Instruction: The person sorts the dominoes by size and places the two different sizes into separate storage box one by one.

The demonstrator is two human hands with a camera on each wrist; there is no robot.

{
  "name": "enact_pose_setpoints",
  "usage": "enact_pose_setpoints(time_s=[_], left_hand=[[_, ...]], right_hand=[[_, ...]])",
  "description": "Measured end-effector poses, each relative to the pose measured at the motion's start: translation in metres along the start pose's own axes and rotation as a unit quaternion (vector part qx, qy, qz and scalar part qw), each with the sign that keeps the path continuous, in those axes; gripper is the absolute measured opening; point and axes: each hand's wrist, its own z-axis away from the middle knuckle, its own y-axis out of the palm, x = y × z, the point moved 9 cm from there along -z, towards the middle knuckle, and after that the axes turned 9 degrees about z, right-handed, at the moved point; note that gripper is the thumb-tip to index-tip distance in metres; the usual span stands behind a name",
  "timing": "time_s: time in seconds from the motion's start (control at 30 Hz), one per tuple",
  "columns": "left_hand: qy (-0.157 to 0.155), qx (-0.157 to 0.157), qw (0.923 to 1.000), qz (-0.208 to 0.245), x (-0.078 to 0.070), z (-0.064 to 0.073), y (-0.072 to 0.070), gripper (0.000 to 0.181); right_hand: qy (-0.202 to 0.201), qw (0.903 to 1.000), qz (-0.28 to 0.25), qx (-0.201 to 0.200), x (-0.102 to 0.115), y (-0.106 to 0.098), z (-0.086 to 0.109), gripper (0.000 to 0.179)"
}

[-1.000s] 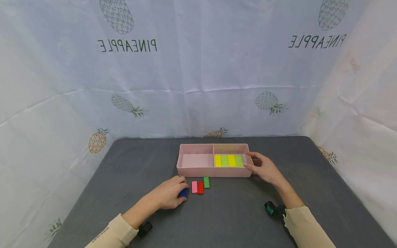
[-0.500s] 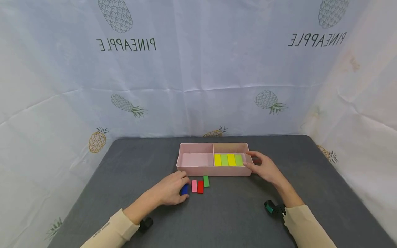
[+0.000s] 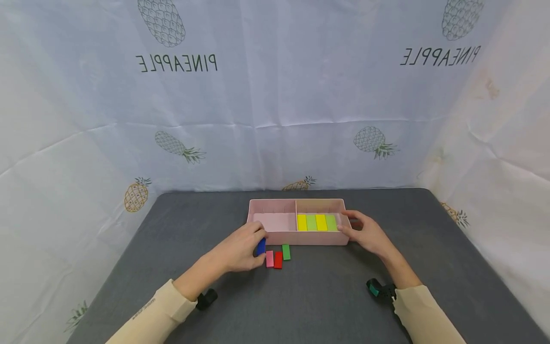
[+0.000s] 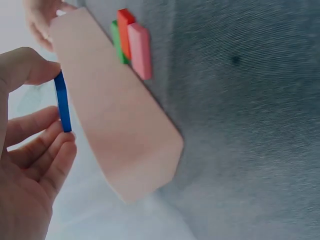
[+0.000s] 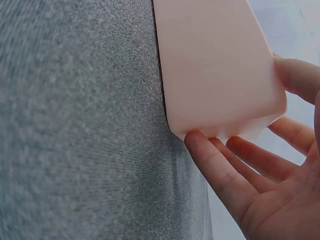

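Between thumb and fingertips my left hand (image 3: 239, 247) pinches a flat blue block (image 3: 261, 246), held on edge near the front left of a pink two-compartment box (image 3: 301, 238). In the left wrist view the blue block (image 4: 62, 102) is off the table, beside the box's top edge. My right hand (image 3: 368, 234) grips the box's right end, thumb at the rim and fingers against the end wall (image 5: 240, 125). Yellow and light green blocks (image 3: 317, 222) lie side by side in the right compartment. In the left compartment, the visible floor (image 3: 279, 220) is bare.
Just in front of the box lie a pink block (image 3: 269, 259), a red block (image 3: 278, 260) and a green block (image 3: 286, 252). They rest on a dark grey table (image 3: 318, 301). Behind the table hangs a pineapple-print cloth (image 3: 275, 95).
My left hand has lifted the blue block from the table and carried it forward and slightly right, toward the box's left compartment. The right hand and the box stay in place.
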Motion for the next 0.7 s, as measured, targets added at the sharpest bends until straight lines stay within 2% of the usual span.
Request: enact_pose_setpoints(time_s=[0.2, 0.5, 0.7], left_hand=[[-0.015, -0.012, 0.9998, 0.009, 0.001, -0.013, -0.011, 0.042], [-0.046, -0.035, 0.9977, 0.034, 0.010, -0.029, -0.018, 0.035], [-0.069, -0.029, 0.9962, 0.045, 0.014, -0.043, -0.017, 0.035]], right_hand=[[-0.004, 1.0000, -0.002, -0.003, 0.000, 0.000, 0.000, 0.073], [-0.010, 0.9999, -0.004, -0.004, 0.000, 0.002, 0.000, 0.072], [-0.005, 1.0000, 0.001, -0.007, -0.001, 0.000, 0.001, 0.072]])
